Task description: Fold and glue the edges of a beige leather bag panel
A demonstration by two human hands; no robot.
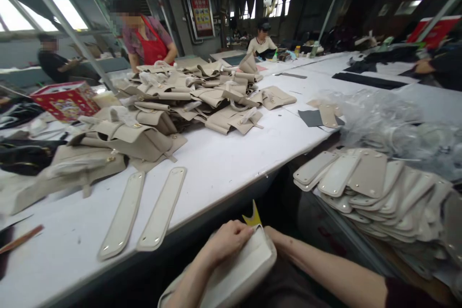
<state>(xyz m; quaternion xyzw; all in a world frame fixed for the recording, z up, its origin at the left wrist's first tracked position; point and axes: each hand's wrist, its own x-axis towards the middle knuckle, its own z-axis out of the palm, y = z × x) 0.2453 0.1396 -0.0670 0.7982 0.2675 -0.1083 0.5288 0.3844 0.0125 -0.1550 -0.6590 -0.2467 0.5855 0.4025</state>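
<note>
A cream-coloured bag-like piece (241, 269) rests on my lap below the table edge. My left hand (233, 237) lies over its top, fingers bent and pressed onto its upper edge. Most of my right hand (272, 237) is hidden behind the far side of the piece; only the wrist and a little of the hand show. A yellow forked tip (253, 214) sticks up between my hands, just beyond the edge of the piece. Two long pale strips with metal studs, a left one (122, 216) and a right one (162, 209), lie on the white table (224, 168).
Beige bag pieces (212, 96) are heaped across the table. Stacked studded panels (390, 197) stand at the right, with clear plastic bags (386, 115) behind. A red box (65, 101) is at the left. A person in a red apron (151, 41) stands across the table.
</note>
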